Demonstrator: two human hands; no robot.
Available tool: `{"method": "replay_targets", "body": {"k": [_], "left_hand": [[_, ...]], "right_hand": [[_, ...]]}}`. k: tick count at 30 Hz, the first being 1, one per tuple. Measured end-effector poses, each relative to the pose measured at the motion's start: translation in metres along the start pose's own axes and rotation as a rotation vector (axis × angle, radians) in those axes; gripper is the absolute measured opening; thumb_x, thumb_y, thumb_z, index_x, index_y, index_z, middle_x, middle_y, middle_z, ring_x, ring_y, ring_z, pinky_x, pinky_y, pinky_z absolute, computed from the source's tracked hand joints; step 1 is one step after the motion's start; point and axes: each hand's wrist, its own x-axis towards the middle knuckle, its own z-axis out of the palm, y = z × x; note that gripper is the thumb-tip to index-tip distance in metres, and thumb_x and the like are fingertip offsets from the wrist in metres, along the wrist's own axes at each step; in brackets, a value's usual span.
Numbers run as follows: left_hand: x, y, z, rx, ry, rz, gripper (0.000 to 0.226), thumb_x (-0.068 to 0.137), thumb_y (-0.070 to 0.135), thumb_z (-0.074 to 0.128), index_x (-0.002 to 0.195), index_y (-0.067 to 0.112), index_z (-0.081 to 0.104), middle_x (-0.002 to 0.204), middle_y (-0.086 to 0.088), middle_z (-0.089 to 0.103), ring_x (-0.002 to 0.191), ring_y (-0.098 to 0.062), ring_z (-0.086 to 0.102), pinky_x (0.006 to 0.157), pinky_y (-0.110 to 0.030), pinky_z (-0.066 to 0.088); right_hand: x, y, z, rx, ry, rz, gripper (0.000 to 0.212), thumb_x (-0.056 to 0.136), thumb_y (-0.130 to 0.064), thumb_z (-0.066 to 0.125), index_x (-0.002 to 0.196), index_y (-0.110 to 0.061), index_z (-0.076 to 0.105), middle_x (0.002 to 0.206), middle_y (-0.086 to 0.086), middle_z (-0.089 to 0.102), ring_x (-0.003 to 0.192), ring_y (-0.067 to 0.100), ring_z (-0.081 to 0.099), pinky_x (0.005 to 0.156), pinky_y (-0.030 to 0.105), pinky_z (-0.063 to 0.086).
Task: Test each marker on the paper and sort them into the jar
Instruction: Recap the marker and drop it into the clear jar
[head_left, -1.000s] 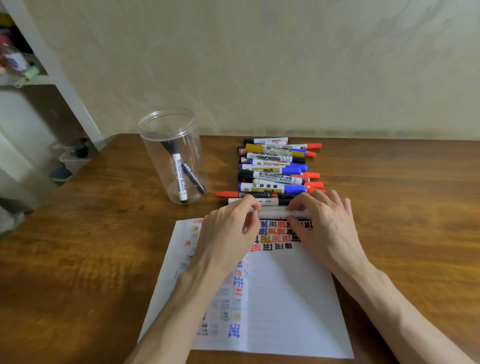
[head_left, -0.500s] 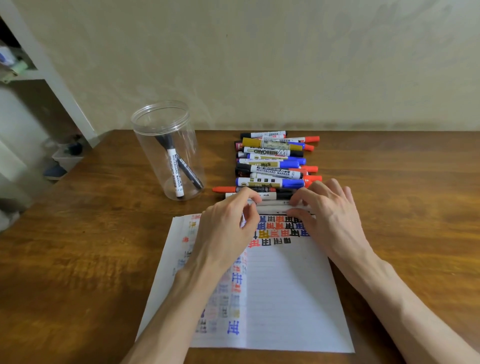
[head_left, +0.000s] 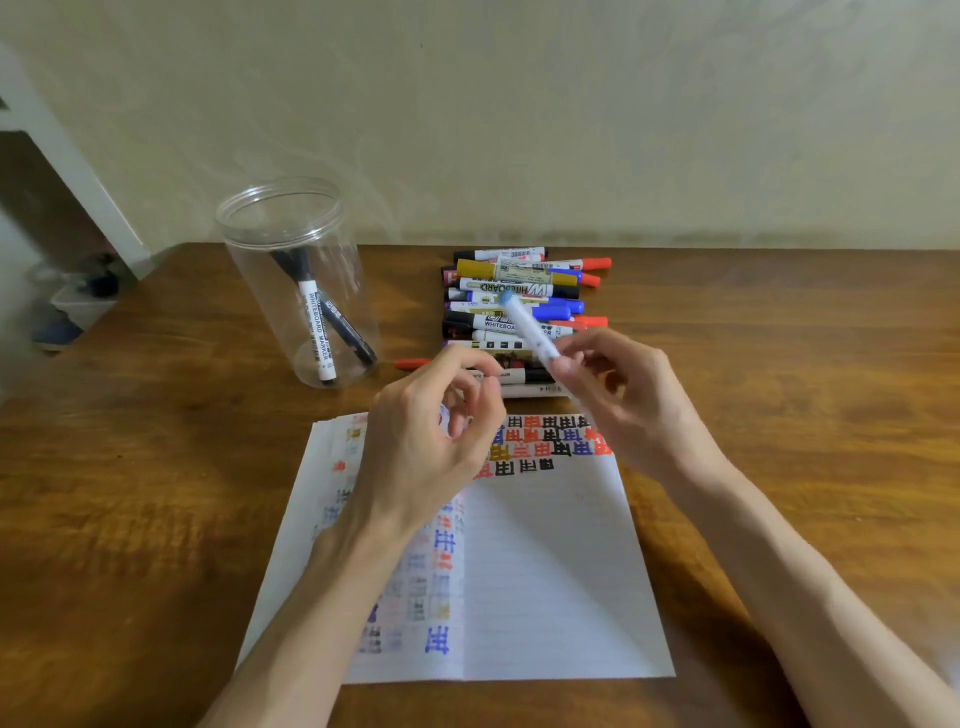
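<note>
Half a second ago both my hands lay low at the near edge of the marker pile (head_left: 514, 273), pressing a white marker there; now they are raised above the top of the paper (head_left: 545, 571). The jar (head_left: 343, 291) stands at the left as before, two markers (head_left: 315, 327) leaning inside. My left hand (head_left: 426, 441) is curled, thumb meeting forefinger, and I cannot tell whether it pinches anything. My right hand (head_left: 628, 405) pinches the white marker (head_left: 527, 325) by its lower end, the blue tip tilted up and leftward over the pile. The marker is blurred, its lower end buried in my fingers, and my hands cover some of the written marks.
</note>
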Motion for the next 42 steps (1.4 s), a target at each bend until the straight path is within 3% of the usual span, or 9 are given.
{"method": "replay_targets", "body": {"k": [3, 7, 12, 18, 25, 33, 36, 38, 42], "left_hand": [[-0.001, 0.003, 0.003, -0.022, -0.156, -0.036, 0.037, 0.096, 0.054, 0.064, 0.118, 0.025, 0.066, 0.095, 0.015, 0.071, 0.084, -0.008, 0.069, 0.064, -0.018, 0.049], [-0.003, -0.001, 0.008, 0.048, -0.2, -0.01, 0.043, 0.098, 0.059, 0.057, 0.121, 0.024, 0.067, 0.097, 0.012, 0.073, 0.086, -0.011, 0.07, 0.065, -0.04, 0.058], [-0.002, -0.004, 0.007, 0.073, -0.188, -0.018, 0.032, 0.102, 0.043, 0.055, 0.123, 0.021, 0.068, 0.096, 0.011, 0.073, 0.084, -0.011, 0.07, 0.065, -0.038, 0.059], [-0.002, -0.002, 0.007, 0.063, -0.228, -0.04, 0.036, 0.106, 0.045, 0.046, 0.122, 0.02, 0.066, 0.095, 0.011, 0.07, 0.086, -0.011, 0.068, 0.064, -0.036, 0.057], [0.0, -0.002, 0.003, 0.023, -0.29, -0.123, 0.035, 0.108, 0.041, 0.043, 0.12, 0.019, 0.067, 0.082, 0.006, 0.068, 0.077, -0.015, 0.065, 0.058, -0.034, 0.051], [0.006, 0.006, 0.0, -0.223, -0.396, -0.265, 0.031, 0.107, 0.043, 0.048, 0.117, 0.022, 0.069, 0.084, -0.013, 0.067, 0.08, -0.036, 0.065, 0.068, -0.058, 0.055], [0.008, 0.01, 0.0, -0.338, -0.428, -0.306, 0.028, 0.109, 0.033, 0.048, 0.129, 0.027, 0.066, 0.069, 0.016, 0.059, 0.064, -0.002, 0.057, 0.055, -0.024, 0.048], [0.008, 0.013, 0.0, -0.359, -0.427, -0.361, 0.028, 0.108, 0.033, 0.049, 0.131, 0.025, 0.062, 0.075, 0.019, 0.065, 0.067, 0.002, 0.062, 0.057, -0.014, 0.047], [0.004, 0.012, 0.008, -0.052, -0.4, -0.213, 0.032, 0.107, 0.043, 0.043, 0.107, 0.019, 0.064, 0.073, 0.001, 0.063, 0.063, -0.016, 0.058, 0.06, -0.046, 0.047]], "right_hand": [[-0.003, -0.013, 0.001, 0.444, -0.004, 0.145, 0.024, 0.102, -0.02, 0.064, 0.111, 0.002, 0.067, 0.098, 0.007, 0.077, 0.087, 0.019, 0.071, 0.081, 0.028, 0.058], [-0.006, -0.023, 0.011, 0.589, 0.005, 0.284, 0.033, 0.099, -0.021, 0.07, 0.116, 0.006, 0.064, 0.096, 0.014, 0.079, 0.087, 0.027, 0.076, 0.086, 0.038, 0.062], [-0.009, -0.026, 0.011, 0.472, 0.037, 0.256, 0.015, 0.101, -0.022, 0.068, 0.107, -0.01, 0.074, 0.086, 0.0, 0.078, 0.077, 0.013, 0.069, 0.076, 0.028, 0.06], [-0.009, -0.029, 0.012, 0.456, 0.05, 0.223, 0.031, 0.1, -0.035, 0.068, 0.096, -0.006, 0.077, 0.081, 0.01, 0.072, 0.071, 0.017, 0.063, 0.07, 0.026, 0.055], [-0.007, -0.022, 0.014, 0.419, 0.067, 0.196, 0.033, 0.104, -0.029, 0.064, 0.095, 0.002, 0.074, 0.076, 0.009, 0.071, 0.069, 0.021, 0.065, 0.07, 0.033, 0.057], [-0.007, -0.025, 0.012, 0.42, 0.065, 0.169, 0.034, 0.107, -0.023, 0.059, 0.086, 0.001, 0.07, 0.074, 0.005, 0.067, 0.067, 0.011, 0.06, 0.066, 0.019, 0.05], [-0.006, -0.026, 0.012, 0.439, 0.069, 0.177, 0.03, 0.107, -0.022, 0.059, 0.088, -0.001, 0.069, 0.075, 0.008, 0.065, 0.067, 0.011, 0.058, 0.066, 0.022, 0.05], [-0.007, -0.027, 0.012, 0.455, 0.093, 0.19, 0.029, 0.107, -0.022, 0.06, 0.089, -0.001, 0.07, 0.074, 0.007, 0.063, 0.067, 0.012, 0.057, 0.066, 0.024, 0.05], [-0.009, -0.025, 0.015, 0.448, 0.168, 0.224, 0.031, 0.105, -0.023, 0.063, 0.089, 0.003, 0.068, 0.069, 0.006, 0.059, 0.062, 0.011, 0.051, 0.06, 0.023, 0.045]]}}
